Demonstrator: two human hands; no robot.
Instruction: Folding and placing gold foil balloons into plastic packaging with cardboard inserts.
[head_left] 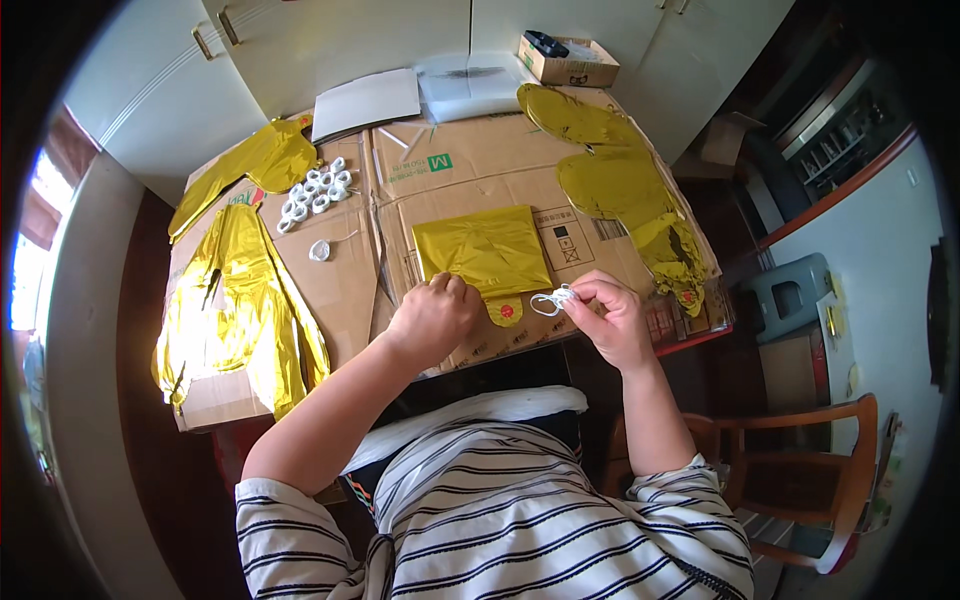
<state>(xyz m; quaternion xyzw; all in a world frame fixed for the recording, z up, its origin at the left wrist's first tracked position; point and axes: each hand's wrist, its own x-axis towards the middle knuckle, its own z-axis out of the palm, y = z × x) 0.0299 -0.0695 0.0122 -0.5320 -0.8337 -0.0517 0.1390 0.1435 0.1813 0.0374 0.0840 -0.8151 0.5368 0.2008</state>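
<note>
In front of me a gold foil balloon (485, 250) lies flat, folded into a rough rectangle, with a rounded tab bearing a red dot at its near edge. My left hand (437, 318) is closed at the balloon's near left corner, knuckles up. Its fingertips are hidden, so what they pinch cannot be seen. To the right of the tab, my right hand (610, 318) pinches a small bundle of white string (558, 298) between thumb and fingers; a loose loop hangs out toward the left.
Several white string coils (318, 190) lie left of centre, with a single coil (320, 250) nearer me. More gold foil balloons lie at the left (240, 300) and right (620, 180) on the cardboard (460, 180). A small box (570, 65) stands at the back; a wooden chair (800, 470) is at right.
</note>
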